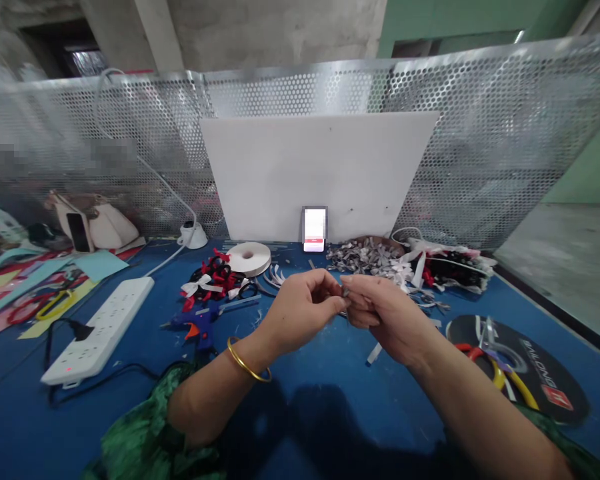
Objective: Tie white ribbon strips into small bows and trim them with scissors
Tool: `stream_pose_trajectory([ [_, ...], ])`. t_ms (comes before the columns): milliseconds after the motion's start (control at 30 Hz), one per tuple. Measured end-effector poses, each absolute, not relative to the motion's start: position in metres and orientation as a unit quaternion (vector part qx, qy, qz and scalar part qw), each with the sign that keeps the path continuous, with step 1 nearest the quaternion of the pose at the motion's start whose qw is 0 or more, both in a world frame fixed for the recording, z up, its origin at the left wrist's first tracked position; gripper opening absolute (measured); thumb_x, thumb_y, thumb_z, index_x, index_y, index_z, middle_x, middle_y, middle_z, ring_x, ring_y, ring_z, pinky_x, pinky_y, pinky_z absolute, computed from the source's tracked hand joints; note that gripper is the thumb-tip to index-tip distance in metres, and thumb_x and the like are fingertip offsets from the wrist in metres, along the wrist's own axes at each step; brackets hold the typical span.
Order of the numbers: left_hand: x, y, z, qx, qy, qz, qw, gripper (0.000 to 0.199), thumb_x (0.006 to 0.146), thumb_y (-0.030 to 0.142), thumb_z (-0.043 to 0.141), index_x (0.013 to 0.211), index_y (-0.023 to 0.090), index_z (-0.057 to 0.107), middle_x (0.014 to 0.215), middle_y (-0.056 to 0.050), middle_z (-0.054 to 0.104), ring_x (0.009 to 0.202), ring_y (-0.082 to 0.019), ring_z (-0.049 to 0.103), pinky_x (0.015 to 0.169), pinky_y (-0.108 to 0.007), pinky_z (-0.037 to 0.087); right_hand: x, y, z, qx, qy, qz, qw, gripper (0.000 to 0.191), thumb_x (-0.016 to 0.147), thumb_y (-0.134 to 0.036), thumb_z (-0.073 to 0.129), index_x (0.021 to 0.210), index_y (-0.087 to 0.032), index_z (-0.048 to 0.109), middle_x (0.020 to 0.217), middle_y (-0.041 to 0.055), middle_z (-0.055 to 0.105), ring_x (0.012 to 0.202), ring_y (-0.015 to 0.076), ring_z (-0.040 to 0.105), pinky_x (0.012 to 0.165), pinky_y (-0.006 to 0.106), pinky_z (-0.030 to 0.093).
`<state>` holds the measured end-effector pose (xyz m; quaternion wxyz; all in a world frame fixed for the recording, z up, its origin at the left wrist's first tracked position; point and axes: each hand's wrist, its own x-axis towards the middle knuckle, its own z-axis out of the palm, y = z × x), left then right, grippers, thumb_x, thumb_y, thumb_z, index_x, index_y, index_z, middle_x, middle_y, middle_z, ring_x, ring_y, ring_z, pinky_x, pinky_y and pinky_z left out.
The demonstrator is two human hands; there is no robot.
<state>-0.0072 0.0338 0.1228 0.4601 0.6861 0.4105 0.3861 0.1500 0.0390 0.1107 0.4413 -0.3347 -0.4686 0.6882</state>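
Over the middle of the blue table, my left hand (297, 310) and my right hand (387, 313) meet at the fingertips. Both are closed in a pinch around a small grey piece (345, 292) that looks like ribbon, mostly hidden by the fingers. Behind my right hand lies a heap of grey ribbon pieces (367, 259). A white-and-blue strip (374, 354) lies on the table below that hand. To the left of my left hand are a blue glue gun (203, 325), a pile of red, black and white bows (217, 277) and a white ribbon roll (257, 260).
A lit phone (314, 230) leans against an upright white board (320, 167). At left sits a power strip (103, 327) with a black plug and cable. Scissors (500, 373) rest on a black mat (545, 363) at right. Bagged bows (450, 263) lie behind it.
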Motion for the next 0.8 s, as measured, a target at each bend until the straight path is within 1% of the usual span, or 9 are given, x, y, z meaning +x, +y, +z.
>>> stream_pose_trajectory([
  [167,-0.0074,0.034,0.1233,0.69,0.407,0.375,0.466,0.008,0.075,0.018,0.059,0.07,0.016,0.054,0.061,0.003,0.052,0.055,-0.009,0.045,0.052,-0.023,0.035,0.149,0.0378,0.1088,-0.325,-0.467,0.699,0.434,0.042,0.083,-0.031,0.06,0.051,-0.019,0.036,0.048,-0.0078,0.024,0.043,0.0063,0.017,0.046,0.027,0.012],
  [300,-0.0074,0.035,0.1209,0.69,0.399,0.374,0.474,0.006,0.076,0.021,0.058,0.078,0.015,0.058,0.068,0.001,0.056,0.057,-0.009,0.047,0.054,-0.023,0.036,0.149,0.0382,0.1094,-0.329,-0.47,0.692,0.439,0.043,0.084,-0.031,0.06,0.051,-0.019,0.035,0.048,-0.0076,0.025,0.044,0.0062,0.017,0.045,0.027,0.013],
  [367,-0.0075,0.0346,0.1209,0.704,0.403,0.373,0.45,0.009,0.078,0.022,0.057,0.081,0.015,0.061,0.07,0.001,0.057,0.059,-0.009,0.046,0.055,-0.023,0.035,0.1496,0.0388,0.111,-0.334,-0.471,0.684,0.445,0.043,0.083,-0.031,0.06,0.051,-0.018,0.035,0.048,-0.0074,0.025,0.044,0.0061,0.017,0.045,0.026,0.013],
  [467,-0.0079,0.0331,0.1229,0.728,0.416,0.361,0.409,0.012,0.079,0.022,0.054,0.079,0.015,0.064,0.067,0.001,0.055,0.059,-0.009,0.042,0.054,-0.022,0.032,0.1502,0.0389,0.1131,-0.335,-0.467,0.682,0.452,0.044,0.083,-0.032,0.062,0.05,-0.018,0.035,0.048,-0.0076,0.025,0.043,0.0057,0.018,0.044,0.025,0.013],
  [533,-0.008,0.0323,0.1245,0.731,0.419,0.353,0.406,0.011,0.078,0.02,0.052,0.074,0.015,0.061,0.063,0.003,0.052,0.058,-0.008,0.04,0.054,-0.022,0.03,0.1496,0.0384,0.1132,-0.334,-0.448,0.698,0.447,0.043,0.081,-0.031,0.063,0.051,-0.018,0.036,0.048,-0.008,0.024,0.043,0.0053,0.017,0.043,0.024,0.013],
  [667,-0.0079,0.0328,0.124,0.72,0.423,0.354,0.421,0.008,0.072,0.014,0.05,0.064,0.016,0.051,0.058,0.005,0.045,0.055,-0.007,0.036,0.052,-0.022,0.028,0.1456,0.0386,0.109,-0.312,-0.364,0.771,0.419,0.037,0.076,-0.029,0.066,0.052,-0.018,0.04,0.047,-0.0096,0.021,0.041,0.0042,0.012,0.04,0.022,0.012],
  [800,-0.0083,0.0361,0.119,0.711,0.41,0.362,0.443,0.006,0.069,0.012,0.05,0.065,0.016,0.053,0.06,0.005,0.046,0.057,-0.007,0.038,0.052,-0.021,0.029,0.1419,0.0424,0.1034,-0.294,-0.276,0.821,0.405,0.038,0.072,-0.026,0.066,0.05,-0.019,0.036,0.045,-0.0105,0.019,0.039,0.0037,0.009,0.037,0.02,0.013],
])
